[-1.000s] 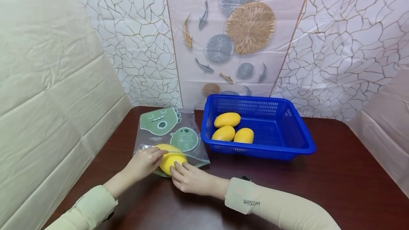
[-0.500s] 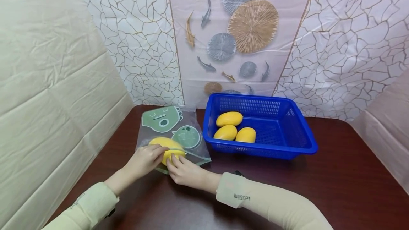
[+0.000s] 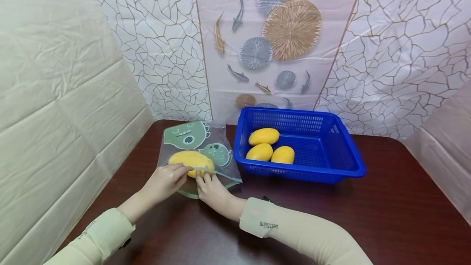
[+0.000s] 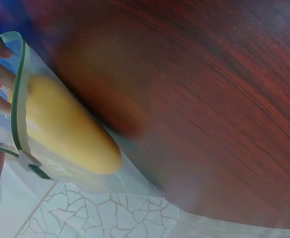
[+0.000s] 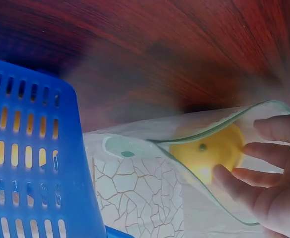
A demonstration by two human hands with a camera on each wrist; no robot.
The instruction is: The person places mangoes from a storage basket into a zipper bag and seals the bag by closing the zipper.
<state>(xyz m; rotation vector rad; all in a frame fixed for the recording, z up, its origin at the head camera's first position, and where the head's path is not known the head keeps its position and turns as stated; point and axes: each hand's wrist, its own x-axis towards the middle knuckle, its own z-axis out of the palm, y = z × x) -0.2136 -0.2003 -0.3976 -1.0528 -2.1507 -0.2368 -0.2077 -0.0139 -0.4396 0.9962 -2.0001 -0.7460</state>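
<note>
A clear zip bag [image 3: 185, 136] with green cartoon prints lies on the table, its mouth toward the person. One yellow mango [image 3: 189, 160] is inside, just past the mouth; its stem end shows in the right wrist view. My left hand [image 3: 167, 181] pinches the bag's upper edge at the left of the opening and holds it raised. Through the mouth reach the extended, spread fingers of my right hand [image 5: 283, 173], their tips at the near side of the mango. In the left wrist view, a white slider [image 4: 29, 159] sits on the bag's green zip strip.
A blue slotted basket [image 3: 299, 171] stands right of the bag, close to the back wall. Inside it, three mangoes [image 3: 264, 136] lie grouped at the left end. Patterned cloth [image 3: 173, 64] hangs behind the dark wooden table [image 3: 294, 199].
The mango has moved away from the person, from the bag's mouth to inside. My right hand has followed it into the opening, while my left hand keeps its grip on the edge.
</note>
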